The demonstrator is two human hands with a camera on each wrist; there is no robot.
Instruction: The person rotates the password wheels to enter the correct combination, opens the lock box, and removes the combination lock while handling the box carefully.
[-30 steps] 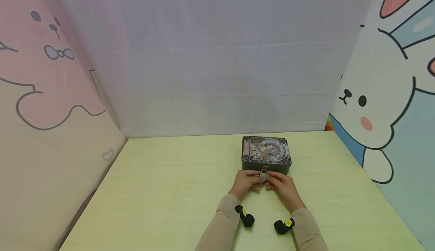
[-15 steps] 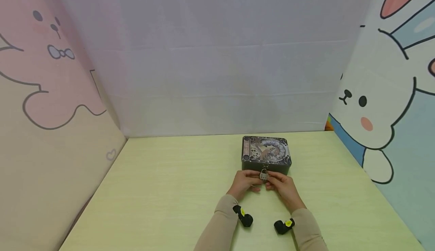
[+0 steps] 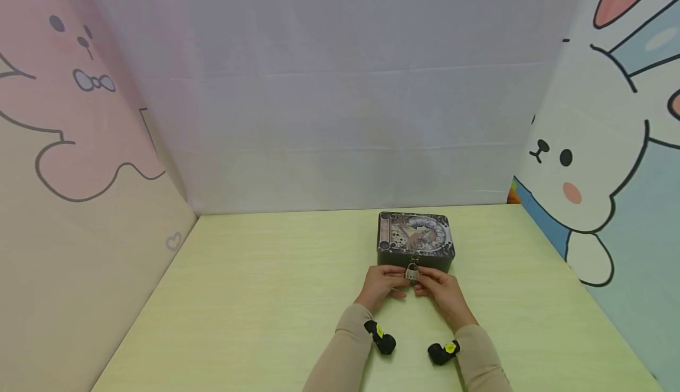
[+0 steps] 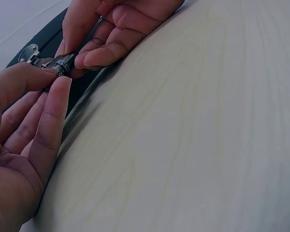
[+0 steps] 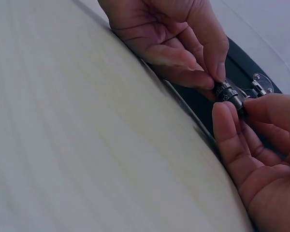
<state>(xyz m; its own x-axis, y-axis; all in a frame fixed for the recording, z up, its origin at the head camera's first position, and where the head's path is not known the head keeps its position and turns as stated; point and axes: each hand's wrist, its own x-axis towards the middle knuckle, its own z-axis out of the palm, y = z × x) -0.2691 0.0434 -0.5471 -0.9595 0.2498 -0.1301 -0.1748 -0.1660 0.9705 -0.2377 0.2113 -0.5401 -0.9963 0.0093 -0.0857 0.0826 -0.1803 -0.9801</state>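
A dark tin box (image 3: pixel 415 235) with an ornate printed lid sits closed towards the back right of the table. From the metal hasp (image 5: pixel 262 86) on its front hangs a small silver combination padlock (image 3: pixel 411 273) with number dials (image 4: pixel 62 66). My left hand (image 3: pixel 376 287) pinches the lock from the left side between thumb and fingertips. On the other side my right hand (image 3: pixel 447 299) grips it likewise, fingertips at the dials (image 5: pixel 225 91). Both wrist views show the fingers meeting around the lock body; the digits are too small to read.
The pale wood-grain table (image 3: pixel 255 297) stretches left and in front of the box. A white sheet (image 3: pixel 340 114) stands behind it, with cartoon-printed panels (image 3: pixel 584 203) at both sides. Black wrist cameras (image 3: pixel 383 343) are strapped to both sleeves.
My left wrist and forearm have shifted very slightly left. Both hands stay at the padlock, and the box has not moved.
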